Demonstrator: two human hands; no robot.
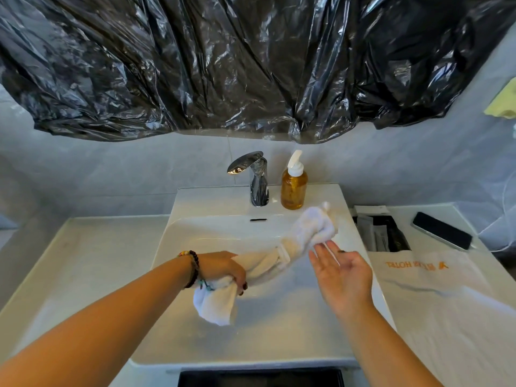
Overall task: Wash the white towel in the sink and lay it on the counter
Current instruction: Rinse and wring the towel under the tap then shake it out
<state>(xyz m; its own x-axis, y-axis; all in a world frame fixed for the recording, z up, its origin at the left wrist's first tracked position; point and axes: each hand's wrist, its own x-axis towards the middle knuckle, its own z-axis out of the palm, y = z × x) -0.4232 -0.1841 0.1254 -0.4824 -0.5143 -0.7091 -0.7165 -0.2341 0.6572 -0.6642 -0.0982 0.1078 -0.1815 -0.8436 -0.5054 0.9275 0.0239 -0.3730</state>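
Note:
The white towel [293,244] is twisted into a long roll that stretches over the white sink [195,227] from lower left to upper right. My left hand [223,268] grips the roll near its lower end, and a loose tail hangs below the fist. My right hand [340,268] is spread with straight fingers just below the towel's bunched upper end, fingertips close to it, holding nothing. No water runs from the chrome faucet [257,177].
An amber soap pump bottle [293,185] stands right of the faucet. On the right counter lie a white hotel cloth [446,297], a tray of sachets [379,230] and a black phone [442,230]. The left counter [83,263] is white. Black plastic sheeting [251,65] covers the wall above.

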